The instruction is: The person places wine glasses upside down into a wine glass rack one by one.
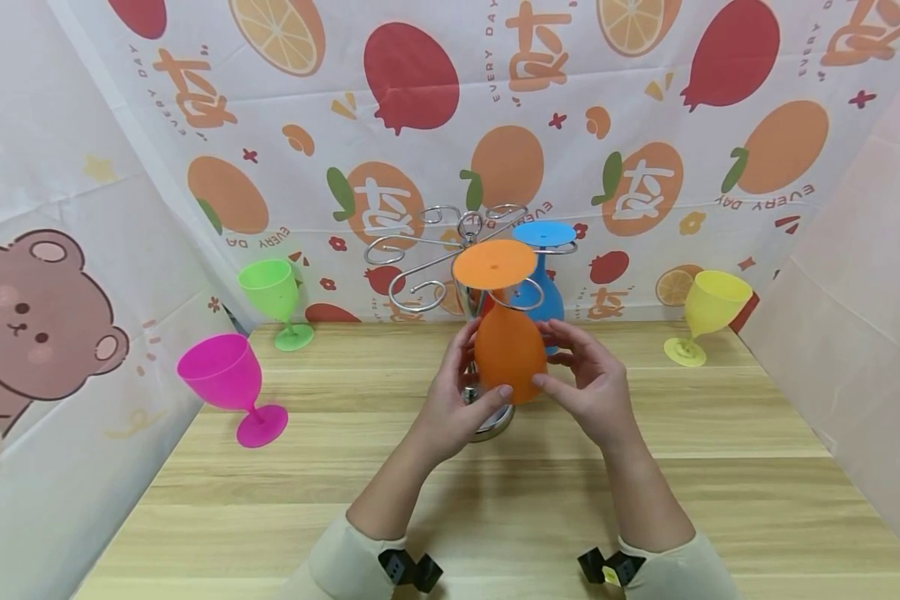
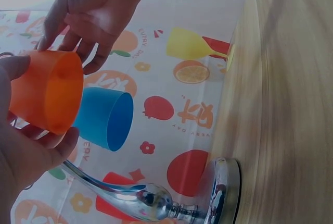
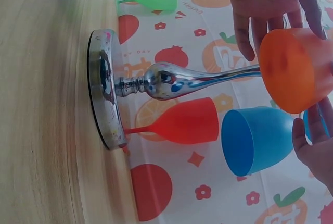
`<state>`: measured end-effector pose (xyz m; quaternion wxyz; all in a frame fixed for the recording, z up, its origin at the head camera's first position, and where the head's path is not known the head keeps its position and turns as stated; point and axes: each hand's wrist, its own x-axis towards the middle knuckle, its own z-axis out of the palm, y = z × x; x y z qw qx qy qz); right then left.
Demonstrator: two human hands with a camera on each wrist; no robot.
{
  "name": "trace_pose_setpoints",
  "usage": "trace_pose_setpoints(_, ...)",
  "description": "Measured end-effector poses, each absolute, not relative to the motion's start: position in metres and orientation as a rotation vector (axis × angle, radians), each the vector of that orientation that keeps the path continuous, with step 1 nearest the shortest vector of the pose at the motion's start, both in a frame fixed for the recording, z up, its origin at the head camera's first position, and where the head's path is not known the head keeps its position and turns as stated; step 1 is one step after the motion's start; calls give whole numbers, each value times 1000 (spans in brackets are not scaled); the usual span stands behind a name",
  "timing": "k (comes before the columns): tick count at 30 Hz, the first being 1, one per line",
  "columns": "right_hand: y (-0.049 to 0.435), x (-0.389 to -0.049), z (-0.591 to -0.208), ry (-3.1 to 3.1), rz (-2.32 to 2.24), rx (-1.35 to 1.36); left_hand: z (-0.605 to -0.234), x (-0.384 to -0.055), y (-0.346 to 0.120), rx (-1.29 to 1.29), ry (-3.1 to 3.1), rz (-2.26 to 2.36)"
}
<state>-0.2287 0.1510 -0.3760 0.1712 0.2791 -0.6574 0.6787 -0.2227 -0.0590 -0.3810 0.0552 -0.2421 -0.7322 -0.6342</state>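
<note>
An orange plastic goblet (image 1: 510, 354) is upside down, its round foot on top, at a curled arm of a chrome goblet rack (image 1: 412, 283). My left hand (image 1: 453, 400) holds the bowl from the left, thumb in front and fingers round the side. From the right, my right hand (image 1: 588, 379) holds it lightly with the thumb low on the bowl and fingers beside it. Just behind, a blue goblet (image 2: 108, 119) hangs upside down from another rack arm. A red goblet (image 3: 192, 121) stands upright behind the rack, mostly hidden in the head view.
The rack's heavy round base (image 3: 104, 88) rests on the wooden table (image 1: 330, 467). At the left stand a pink goblet (image 1: 225, 375) and a green goblet (image 1: 272, 292). A yellow goblet (image 1: 712, 304) stands back right. Printed cloth (image 1: 555, 108) hangs behind the table.
</note>
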Motion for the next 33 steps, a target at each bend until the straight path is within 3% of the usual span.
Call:
trace_pose_setpoints(16, 151, -231, -380, -1890, 1940, 869, -384, -224, -58, -799, -2158, -1810)
trace_pose_setpoints(33, 150, -233, -382, -1971, 1950, 837, -384, -224, -59, -694, -2173, -1777)
